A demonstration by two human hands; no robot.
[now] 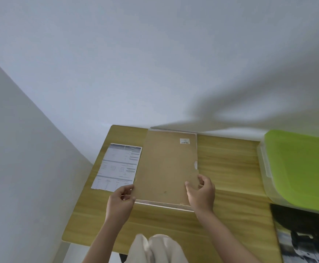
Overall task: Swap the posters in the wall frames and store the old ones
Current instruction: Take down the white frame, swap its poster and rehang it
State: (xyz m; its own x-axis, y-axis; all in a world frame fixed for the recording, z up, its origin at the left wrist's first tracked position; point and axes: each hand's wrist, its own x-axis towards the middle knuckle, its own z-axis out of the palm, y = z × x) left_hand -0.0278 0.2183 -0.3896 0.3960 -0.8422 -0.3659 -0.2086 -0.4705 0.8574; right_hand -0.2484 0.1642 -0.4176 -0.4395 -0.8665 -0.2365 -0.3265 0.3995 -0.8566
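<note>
A picture frame lies face down on the wooden table [229,168], its brown backing board [166,164] up and a clear edge [164,205] showing along the near side. My left hand [120,201] pinches the board's near left corner. My right hand [201,194] grips the board's near right edge, thumb on top. A printed sheet [118,167] with tables of text lies flat to the left of the frame, touching its edge. A small white barcode label [184,141] sits near the board's far right corner.
A clear plastic bin with a green lid [301,168] stands at the table's right end. A dark poster [304,238] lies at the near right. White walls rise behind and to the left. My knees [155,249] are at the table's near edge.
</note>
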